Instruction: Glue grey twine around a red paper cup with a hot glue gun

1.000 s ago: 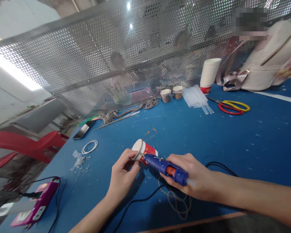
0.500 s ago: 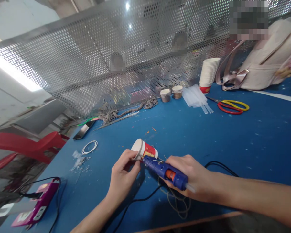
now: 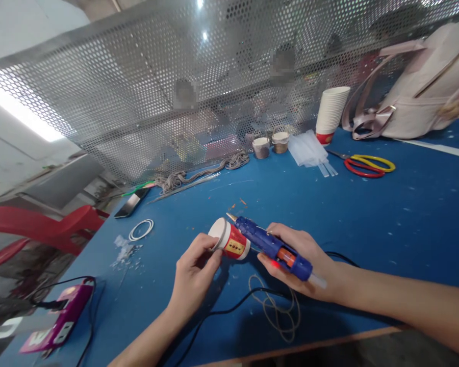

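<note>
My left hand [image 3: 199, 265] pinches a paper cup [image 3: 237, 243] by its rim end, the cup lying on its side with a red and yellow printed band. A grey cord [image 3: 223, 235] runs around the cup near the rim. In my right hand [image 3: 304, 255] is a blue hot glue gun [image 3: 262, 238], a clear glue stick poking out of its back. Its metal nozzle is just above the cup's upper side; I cannot tell whether it touches. A loose loop of thin cord [image 3: 277, 311] lies below the glue gun.
A purple power strip [image 3: 63, 318] sits at left, near a white ring [image 3: 141, 230] and a phone [image 3: 132, 203]. Along the mesh screen [image 3: 137, 102] are grey cord [image 3: 176, 181], two wrapped cups [image 3: 261, 148], clear glue sticks [image 3: 308, 149], stacked cups [image 3: 332, 114], scissors [image 3: 367, 165] and a bag [image 3: 409, 102].
The glue gun's nozzle has moved up, from beside my left fingertips to above the cup's upper side. My left hand keeps its hold on the cup, whose printed band shows more.
</note>
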A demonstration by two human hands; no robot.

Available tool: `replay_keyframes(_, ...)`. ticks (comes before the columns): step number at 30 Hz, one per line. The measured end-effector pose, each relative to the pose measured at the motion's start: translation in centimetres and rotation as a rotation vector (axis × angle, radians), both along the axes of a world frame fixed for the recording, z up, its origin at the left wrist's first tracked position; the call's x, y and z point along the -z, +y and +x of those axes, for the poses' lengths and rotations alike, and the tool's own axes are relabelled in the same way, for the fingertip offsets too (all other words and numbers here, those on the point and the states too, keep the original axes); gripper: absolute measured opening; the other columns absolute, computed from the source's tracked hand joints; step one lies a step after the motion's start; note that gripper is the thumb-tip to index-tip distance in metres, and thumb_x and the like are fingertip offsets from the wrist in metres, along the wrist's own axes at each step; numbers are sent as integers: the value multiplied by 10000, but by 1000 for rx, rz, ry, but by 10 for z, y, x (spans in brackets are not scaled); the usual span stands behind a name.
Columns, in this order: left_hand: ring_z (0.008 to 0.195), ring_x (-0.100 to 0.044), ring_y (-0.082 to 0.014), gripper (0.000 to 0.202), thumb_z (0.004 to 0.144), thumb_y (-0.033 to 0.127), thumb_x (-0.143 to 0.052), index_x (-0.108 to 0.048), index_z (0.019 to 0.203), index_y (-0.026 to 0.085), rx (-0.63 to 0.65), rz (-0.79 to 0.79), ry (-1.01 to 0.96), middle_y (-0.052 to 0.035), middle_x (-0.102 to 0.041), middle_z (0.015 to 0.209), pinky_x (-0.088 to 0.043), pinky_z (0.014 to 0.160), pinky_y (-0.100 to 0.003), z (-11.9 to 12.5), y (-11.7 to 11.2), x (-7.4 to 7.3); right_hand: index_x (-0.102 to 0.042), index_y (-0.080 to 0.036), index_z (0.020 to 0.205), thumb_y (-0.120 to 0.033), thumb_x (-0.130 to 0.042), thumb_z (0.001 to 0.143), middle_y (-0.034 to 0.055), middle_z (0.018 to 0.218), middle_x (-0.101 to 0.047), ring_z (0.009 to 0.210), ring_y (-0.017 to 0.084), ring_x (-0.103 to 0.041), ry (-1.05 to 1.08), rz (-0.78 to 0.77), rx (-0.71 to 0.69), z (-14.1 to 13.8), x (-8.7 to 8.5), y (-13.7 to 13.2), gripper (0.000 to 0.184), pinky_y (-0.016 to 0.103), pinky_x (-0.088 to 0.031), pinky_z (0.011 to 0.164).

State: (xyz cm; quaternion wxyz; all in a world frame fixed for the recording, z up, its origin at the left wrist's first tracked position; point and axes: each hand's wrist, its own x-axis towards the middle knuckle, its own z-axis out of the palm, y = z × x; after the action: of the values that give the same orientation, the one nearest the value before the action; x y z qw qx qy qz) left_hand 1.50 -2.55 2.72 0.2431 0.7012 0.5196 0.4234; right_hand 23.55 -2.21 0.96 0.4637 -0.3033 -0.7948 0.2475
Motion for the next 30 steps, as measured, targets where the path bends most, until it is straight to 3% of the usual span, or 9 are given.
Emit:
replay_keyframes(6, 626, -523, -134, 145, 815, 262, -574, -669, 742, 181, 24, -38, -1, -9, -576, 691, -413, 577, -238, 3, -2, 1, -488, -185, 939, -140, -565, 805, 25, 833, -574, 677, 131, -521, 67, -86, -74, -18, 6, 6, 161, 252, -429, 624)
replay_keyframes(10, 613, -506, -130, 155, 820, 287, -581, -662, 742, 181, 2, -59, -30, 1, -558, 674, -411, 578, -240, 5, -5, 3, -481, -179, 967, -201, -569, 837, 48, 881, -584, 743, 152, -543, 107, -74, -64, -30, 2, 9, 159, 273, -438, 676)
replay_keyframes(15, 628, -517, -134, 140, 800, 292, -594, -653, 731, 184, -23, -55, -109, 3, -579, 685, -429, 594, -239, 10, -6, 2, -470, -188, 927, -231, -576, 823, 32, 825, -580, 667, 148, -540, 69, -36, -22, -42, 2, 10, 155, 257, -421, 618)
replay_keyframes(24, 574, -484, -115, 173, 803, 269, -569, -605, 662, 176, -31, -74, -88, 21, -541, 618, -408, 553, -220, 8, -7, 3, -503, -179, 953, -244, -549, 830, 33, 761, -619, 603, 150, -552, 65, 78, -17, -42, 8, 18, 146, 244, -402, 565)
replay_keyframes(30, 571, -501, -103, 118, 805, 221, -571, -646, 722, 180, 46, -28, -49, 21, -563, 656, -402, 535, -204, 10, -7, 1, -509, -183, 938, -228, -569, 819, 8, 737, -608, 575, 122, -523, 109, -25, -24, -39, 2, 16, 141, 232, -416, 571)
